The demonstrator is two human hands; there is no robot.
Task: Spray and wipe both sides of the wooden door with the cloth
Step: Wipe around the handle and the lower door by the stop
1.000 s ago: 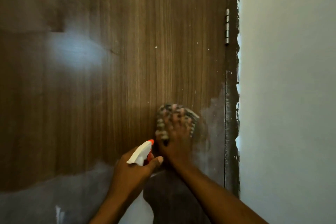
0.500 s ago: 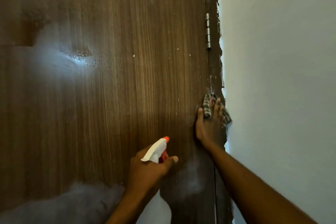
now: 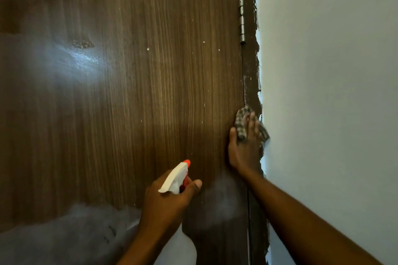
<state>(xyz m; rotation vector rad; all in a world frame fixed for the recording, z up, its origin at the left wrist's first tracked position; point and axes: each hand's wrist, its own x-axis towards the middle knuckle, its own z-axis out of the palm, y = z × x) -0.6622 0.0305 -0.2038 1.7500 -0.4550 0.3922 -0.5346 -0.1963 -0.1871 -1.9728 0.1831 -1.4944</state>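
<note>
- On the left, we see the door point(image 3: 150, 92) filling most of the view, with a wet sheen point(image 3: 73, 60) high up and a grey haze point(image 3: 64, 232) low down.
- Our left hand point(image 3: 165, 198) is curled round the neck of the bottle point(image 3: 175, 177). The thumb lies along the right side by the red trigger, and the orange nozzle tip points up at the door.
- The bottle's pale body hangs below the hand, near the bottom edge of the view.
- Our right hand point(image 3: 244, 148) lies flat with straight, slightly spread fingers, pressing the cloth point(image 3: 241, 121) against the door's right edge, where it meets the frame point(image 3: 249, 71).
- The checked cloth shows above and to both sides of the fingers, its right corner reaching the wall point(image 3: 323, 92).
- The hinge point(image 3: 242, 20) sits well above the cloth on the same edge.
- A second ago the cloth was further left, on the door's face and clear of the frame. By half a second ago it had reached the edge, and it sits at about the same spot now.
- The left hand's grip on the bottle looks unchanged across all three moments.
</note>
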